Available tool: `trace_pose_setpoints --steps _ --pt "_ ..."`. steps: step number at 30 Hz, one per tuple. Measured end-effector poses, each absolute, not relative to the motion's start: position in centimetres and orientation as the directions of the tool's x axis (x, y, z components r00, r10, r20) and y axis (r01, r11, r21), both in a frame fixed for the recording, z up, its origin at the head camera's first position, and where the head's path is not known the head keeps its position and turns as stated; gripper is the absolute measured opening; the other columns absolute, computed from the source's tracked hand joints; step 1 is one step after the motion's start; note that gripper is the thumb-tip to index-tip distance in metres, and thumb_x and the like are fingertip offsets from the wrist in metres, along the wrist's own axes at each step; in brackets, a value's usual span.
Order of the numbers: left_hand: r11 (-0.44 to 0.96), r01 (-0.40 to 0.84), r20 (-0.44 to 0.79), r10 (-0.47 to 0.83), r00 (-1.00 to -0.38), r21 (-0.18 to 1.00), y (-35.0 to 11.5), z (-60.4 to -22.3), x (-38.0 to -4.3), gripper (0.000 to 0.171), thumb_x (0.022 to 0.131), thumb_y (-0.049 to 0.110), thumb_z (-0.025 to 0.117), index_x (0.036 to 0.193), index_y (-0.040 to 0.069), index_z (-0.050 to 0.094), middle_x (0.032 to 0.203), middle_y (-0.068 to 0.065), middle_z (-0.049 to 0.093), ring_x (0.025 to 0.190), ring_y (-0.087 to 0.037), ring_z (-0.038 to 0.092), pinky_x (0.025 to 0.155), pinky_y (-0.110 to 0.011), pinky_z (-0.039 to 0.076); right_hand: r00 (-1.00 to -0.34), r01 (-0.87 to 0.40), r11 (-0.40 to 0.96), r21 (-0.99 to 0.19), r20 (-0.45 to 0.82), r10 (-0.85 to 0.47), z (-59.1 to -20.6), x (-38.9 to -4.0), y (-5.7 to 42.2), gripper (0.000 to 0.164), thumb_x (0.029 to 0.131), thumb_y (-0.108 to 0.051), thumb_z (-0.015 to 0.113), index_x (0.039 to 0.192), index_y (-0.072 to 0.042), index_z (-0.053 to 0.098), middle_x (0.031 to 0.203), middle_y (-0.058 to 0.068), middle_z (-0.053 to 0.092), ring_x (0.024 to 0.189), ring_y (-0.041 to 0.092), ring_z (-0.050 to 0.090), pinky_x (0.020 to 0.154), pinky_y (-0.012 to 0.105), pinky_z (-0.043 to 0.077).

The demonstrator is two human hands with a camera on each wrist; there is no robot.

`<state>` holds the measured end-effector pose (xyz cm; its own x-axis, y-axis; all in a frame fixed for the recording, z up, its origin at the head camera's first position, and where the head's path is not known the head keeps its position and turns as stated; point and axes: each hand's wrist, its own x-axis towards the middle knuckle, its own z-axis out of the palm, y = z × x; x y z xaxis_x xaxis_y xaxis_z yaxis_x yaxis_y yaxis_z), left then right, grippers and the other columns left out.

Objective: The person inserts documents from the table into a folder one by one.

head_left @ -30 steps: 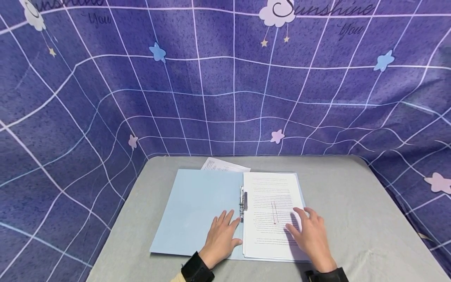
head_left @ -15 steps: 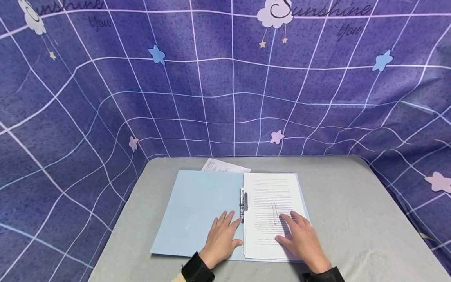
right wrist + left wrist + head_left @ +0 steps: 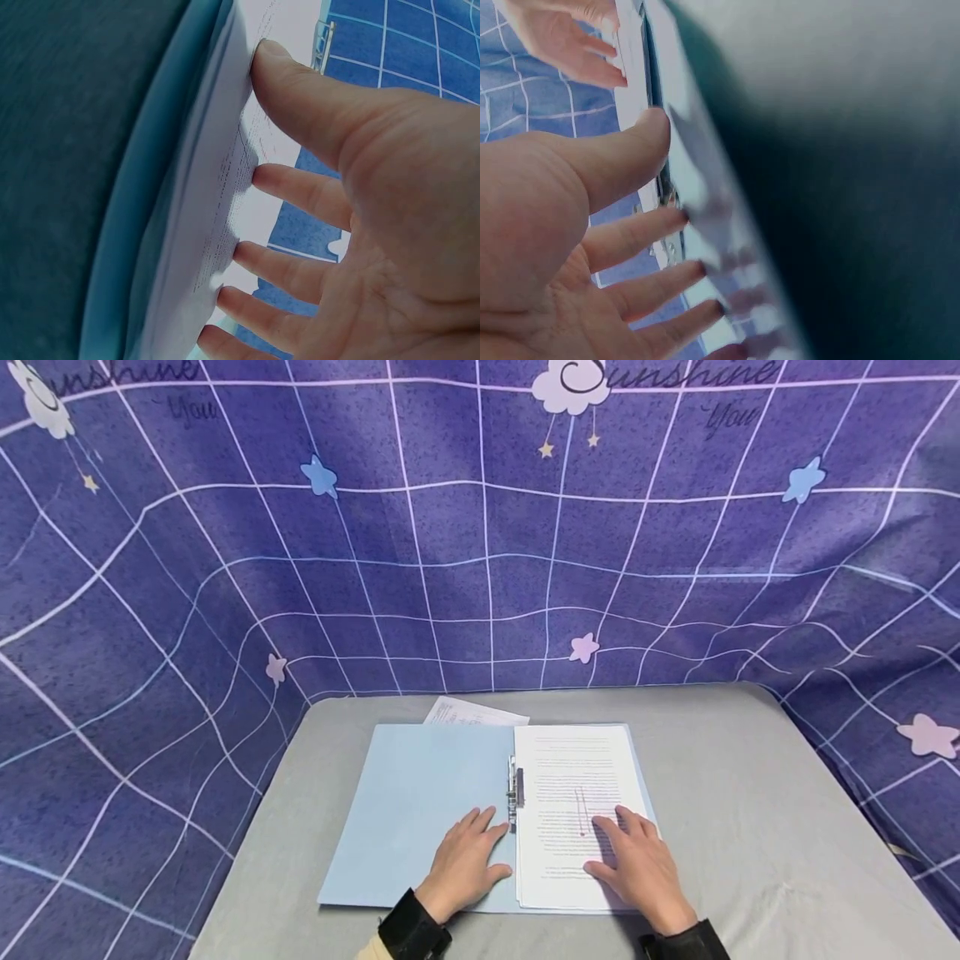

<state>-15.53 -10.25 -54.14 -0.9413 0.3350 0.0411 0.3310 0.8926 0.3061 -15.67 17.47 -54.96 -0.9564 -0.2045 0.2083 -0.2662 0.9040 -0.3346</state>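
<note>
An open light blue folder (image 3: 420, 802) lies flat, with a metal lever clip (image 3: 514, 789) along its spine. On its right side is a stack of printed white sheets (image 3: 573, 756), the top one marked with thin red lines (image 3: 581, 814). My left hand (image 3: 459, 867) rests on the left cover by the spine, fingers spread and thumb out. In the left wrist view its fingertips meet the blue cover (image 3: 697, 232). My right hand (image 3: 643, 870) is on the lower right of the top sheet. Its fingertips touch the printed page (image 3: 217, 202) in the right wrist view, gripping nothing.
A loose printed paper (image 3: 476, 712) sticks out from behind the folder's top edge. Grey cloth covers the table (image 3: 735, 810). A purple curtain (image 3: 450, 527) with grid lines and stars hangs behind and at both sides.
My right hand has moved left from the sheets' right edge, further onto the page beside the red lines. The left hand has stayed on the cover. The head view has shifted slightly.
</note>
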Motion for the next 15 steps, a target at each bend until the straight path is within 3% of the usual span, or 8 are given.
trace_pose_setpoints --steps 8,15 --pt "0.83 0.338 0.032 0.362 -0.932 0.444 -12.2 -51.5 -18.9 0.034 0.095 0.022 0.074 0.122 0.002 0.072 0.127 -0.016 0.07 0.12 -0.035 0.064 0.102 -0.051 0.05 -0.945 -0.281 0.901 -0.329 0.259 -0.2 -55.0 -15.7 17.7 0.066 0.068 -0.034 0.095 0.125 -0.009 0.072 0.135 0.032 0.057 0.118 0.054 0.056 0.09 0.065 0.048" --pt "0.829 0.297 0.072 0.299 -0.951 0.474 -14.2 -48.8 -22.9 0.015 0.097 0.021 0.072 0.106 0.01 0.078 0.111 -0.009 0.076 0.11 -0.035 0.068 0.1 -0.055 0.05 -0.948 -0.272 0.905 -0.326 0.252 -0.194 -55.2 -15.4 17.7 0.065 0.067 -0.034 0.096 0.124 -0.01 0.072 0.134 0.031 0.058 0.118 0.053 0.056 0.09 0.064 0.049"
